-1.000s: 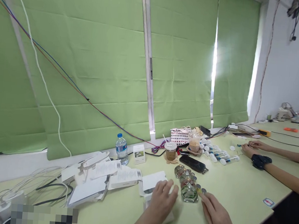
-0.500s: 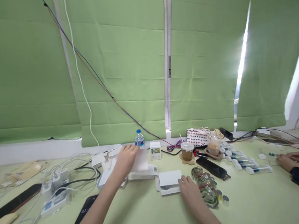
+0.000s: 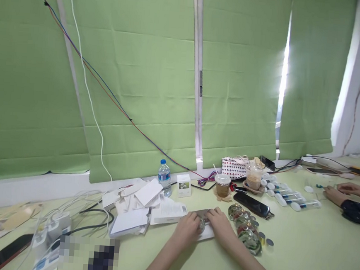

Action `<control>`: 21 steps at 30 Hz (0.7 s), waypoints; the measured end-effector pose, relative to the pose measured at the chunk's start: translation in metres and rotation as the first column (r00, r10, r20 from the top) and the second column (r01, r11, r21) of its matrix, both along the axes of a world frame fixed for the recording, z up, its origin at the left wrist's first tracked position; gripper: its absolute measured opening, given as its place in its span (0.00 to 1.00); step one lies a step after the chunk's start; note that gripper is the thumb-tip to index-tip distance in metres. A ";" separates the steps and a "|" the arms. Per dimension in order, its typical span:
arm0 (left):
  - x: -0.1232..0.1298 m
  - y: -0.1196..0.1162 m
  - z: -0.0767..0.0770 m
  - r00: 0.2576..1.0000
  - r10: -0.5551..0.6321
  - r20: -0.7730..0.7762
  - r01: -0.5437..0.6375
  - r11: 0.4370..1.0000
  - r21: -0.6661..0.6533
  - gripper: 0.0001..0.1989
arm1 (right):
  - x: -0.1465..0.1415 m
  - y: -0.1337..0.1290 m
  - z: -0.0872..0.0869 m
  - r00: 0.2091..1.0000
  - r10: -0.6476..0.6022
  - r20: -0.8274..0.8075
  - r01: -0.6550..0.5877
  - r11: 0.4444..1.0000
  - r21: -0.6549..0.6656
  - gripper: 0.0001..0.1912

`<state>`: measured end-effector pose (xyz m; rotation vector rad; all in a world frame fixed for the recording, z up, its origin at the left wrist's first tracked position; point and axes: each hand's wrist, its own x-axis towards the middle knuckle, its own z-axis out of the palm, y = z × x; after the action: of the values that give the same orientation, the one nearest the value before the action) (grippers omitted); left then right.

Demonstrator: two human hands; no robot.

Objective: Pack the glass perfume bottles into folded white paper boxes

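My left hand [image 3: 187,229] is over a small open box [image 3: 206,233] with a white front and a grey-brown inside. Its fingers are curled, and a small shiny clear thing [image 3: 202,225] shows beside them; its kind cannot be made out. On the box's right side, my right hand [image 3: 221,226] grips the edge with bent fingers. Left of the hands lies a flat white carton [image 3: 167,214] with printing on it, against a pile of white cartons [image 3: 131,218]. Close to my right hand are several clear packets with green and red contents [image 3: 248,236].
A water bottle [image 3: 164,177] and a small white box [image 3: 184,186] stand at the back. Two drink cups [image 3: 222,187] [image 3: 254,178] and a black phone [image 3: 253,204] are further right. Cables and a power strip [image 3: 45,261] lie left. A co-worker's hands [image 3: 337,195] are at far right.
My left hand has left the white carton pile and moved right to the small box, letting go of a white piece there. The box's white top panel no longer shows; a grey-brown inside does.
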<state>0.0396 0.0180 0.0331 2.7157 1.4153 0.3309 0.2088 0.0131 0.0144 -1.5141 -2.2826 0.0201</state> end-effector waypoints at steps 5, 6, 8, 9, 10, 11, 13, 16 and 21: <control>0.000 0.022 -0.003 0.999 0.031 0.043 -0.025 0.990 -0.139 0.23 | -0.004 0.022 0.000 0.996 0.082 0.025 -0.080 0.994 -0.077 0.12; -0.001 0.025 -0.003 0.998 0.033 0.053 -0.024 0.986 -0.167 0.25 | -0.003 0.023 0.000 0.996 0.091 0.023 -0.088 0.992 -0.094 0.12; -0.004 0.031 -0.004 0.996 0.025 0.083 -0.007 0.976 -0.217 0.27 | 0.001 0.022 -0.001 0.995 0.095 0.007 -0.094 0.988 -0.121 0.12; -0.005 0.033 -0.004 0.995 0.018 0.103 0.007 0.971 -0.238 0.27 | 0.003 0.021 -0.001 0.996 0.091 -0.008 -0.091 0.987 -0.132 0.12; -0.007 0.035 -0.004 0.992 0.008 0.127 0.025 0.966 -0.256 0.28 | 0.005 0.020 -0.001 0.996 0.082 -0.030 -0.085 0.986 -0.142 0.12; -0.008 0.036 -0.003 0.988 -0.002 0.156 0.045 0.962 -0.270 0.28 | 0.007 0.018 -0.002 0.996 0.069 -0.057 -0.077 0.985 -0.151 0.12; -0.010 0.036 -0.002 0.975 -0.017 0.223 0.083 0.954 -0.290 0.30 | 0.009 0.014 -0.004 0.991 0.037 -0.126 -0.058 0.984 -0.167 0.12; -0.014 0.031 0.002 0.940 -0.016 0.341 0.126 0.945 -0.301 0.33 | 0.009 0.000 -0.006 0.966 -0.036 -0.256 -0.014 0.982 -0.190 0.14; -0.026 0.015 0.009 0.838 0.038 0.545 0.170 0.930 -0.326 0.33 | 0.024 -0.048 -0.008 0.904 -0.114 -0.412 0.039 0.982 -0.184 0.12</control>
<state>0.0135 0.0329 0.0422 2.1227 1.0810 0.6938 0.2327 -0.0352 0.0063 -1.5063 -1.9115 0.4880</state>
